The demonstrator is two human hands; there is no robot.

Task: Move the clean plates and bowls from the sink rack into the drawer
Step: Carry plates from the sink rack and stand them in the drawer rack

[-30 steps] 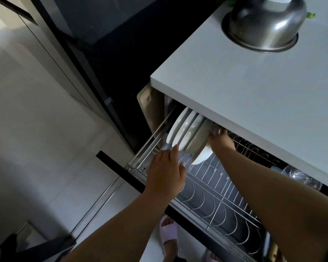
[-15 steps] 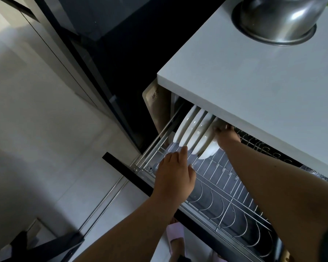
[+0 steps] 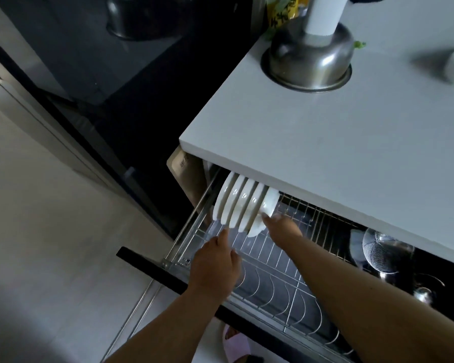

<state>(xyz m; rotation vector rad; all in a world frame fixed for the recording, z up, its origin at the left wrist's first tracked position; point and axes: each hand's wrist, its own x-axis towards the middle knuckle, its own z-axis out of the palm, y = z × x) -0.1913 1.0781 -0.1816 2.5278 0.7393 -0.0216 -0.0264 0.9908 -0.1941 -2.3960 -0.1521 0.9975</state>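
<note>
Standing on edge in the pulled-out drawer [image 3: 286, 292], white plates [image 3: 236, 205] sit in a row at its far left end, partly under the countertop [image 3: 325, 158]. The right hand [image 3: 281, 226] touches the nearest plate's lower rim with fingertips [image 3: 265, 218]; its grasp cannot be told. The left hand [image 3: 215, 265], fingers loosely spread and holding nothing, points at the row's lower edge, index fingertip just beside it.

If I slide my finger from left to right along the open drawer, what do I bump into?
White plates standing on edge → right hand touching the last plate → bare wire rack → round wire strainer.
</note>
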